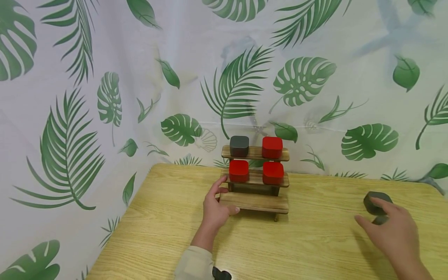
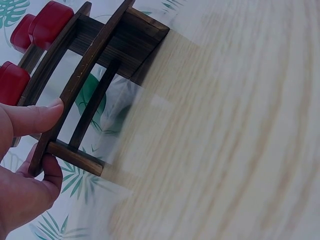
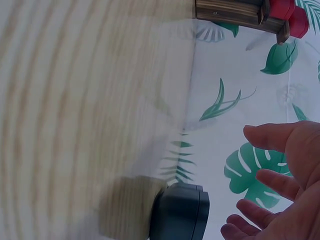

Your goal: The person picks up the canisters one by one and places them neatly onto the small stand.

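A three-tier wooden display stand (image 1: pixel 253 202) stands on the table, with its bottom tier bare. My left hand (image 1: pixel 216 210) grips the left end of that bottom tier; in the left wrist view the thumb (image 2: pixel 42 116) lies over the board and curled fingers are beneath it. On the top tier are a dark grey box (image 1: pixel 239 146) and a red box (image 1: pixel 272 147); two more red boxes, one left (image 1: pixel 239 171) and one right (image 1: pixel 273 173), sit on the middle tier. At the right, my right hand (image 1: pixel 397 229) is open beside a dark rounded box (image 3: pixel 180 212), its fingers apart from it.
The light wood table (image 1: pixel 157 233) ends at a hanging white cloth (image 1: pixel 315 116) with green leaf prints, just behind the stand. The same cloth hangs along the table's left edge. A small black object (image 1: pixel 221 273) shows by my left sleeve.
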Demonstrator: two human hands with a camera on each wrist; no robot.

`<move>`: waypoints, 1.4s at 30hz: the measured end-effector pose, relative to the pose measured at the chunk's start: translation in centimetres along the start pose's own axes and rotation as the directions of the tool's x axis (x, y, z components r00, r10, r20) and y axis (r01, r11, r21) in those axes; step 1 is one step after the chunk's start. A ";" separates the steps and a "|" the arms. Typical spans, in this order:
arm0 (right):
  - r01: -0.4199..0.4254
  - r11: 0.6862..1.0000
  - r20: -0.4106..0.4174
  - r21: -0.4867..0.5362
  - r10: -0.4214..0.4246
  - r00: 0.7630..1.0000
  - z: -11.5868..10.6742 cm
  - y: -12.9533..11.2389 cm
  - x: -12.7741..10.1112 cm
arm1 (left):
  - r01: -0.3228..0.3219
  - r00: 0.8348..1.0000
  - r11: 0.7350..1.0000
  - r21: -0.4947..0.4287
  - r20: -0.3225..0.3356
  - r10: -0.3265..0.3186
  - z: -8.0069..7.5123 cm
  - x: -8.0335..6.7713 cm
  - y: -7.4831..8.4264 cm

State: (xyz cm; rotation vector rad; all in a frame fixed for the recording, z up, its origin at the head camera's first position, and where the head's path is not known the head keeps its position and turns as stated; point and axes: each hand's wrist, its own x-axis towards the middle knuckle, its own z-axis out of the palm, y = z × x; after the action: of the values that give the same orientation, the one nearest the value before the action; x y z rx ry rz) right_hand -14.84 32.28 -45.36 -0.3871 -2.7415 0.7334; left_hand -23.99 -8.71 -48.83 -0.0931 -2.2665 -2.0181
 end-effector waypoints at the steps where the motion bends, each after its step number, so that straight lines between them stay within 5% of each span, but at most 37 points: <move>1: -0.009 1.000 0.009 -0.007 0.009 1.000 0.0 0.2 0.0 | -0.002 1.000 1.000 0.000 0.000 0.002 0.0 0.0 0.0; 20: -0.018 0.998 0.057 -0.066 0.021 0.998 -0.2 2.4 0.1 | 0.031 1.000 0.999 -0.009 0.001 -0.031 -0.1 -0.1 0.0; 42: -0.134 0.985 0.180 -0.111 0.152 0.972 -0.1 3.9 0.5 | 0.001 1.000 1.000 -0.005 -0.008 -0.001 0.0 0.0 0.0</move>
State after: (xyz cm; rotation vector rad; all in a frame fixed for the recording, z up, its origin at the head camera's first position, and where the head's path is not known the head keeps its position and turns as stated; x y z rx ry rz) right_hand -14.54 35.80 -47.18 -0.5695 -2.9606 0.7041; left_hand -23.98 -8.68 -48.84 -0.0834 -2.2568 -2.0215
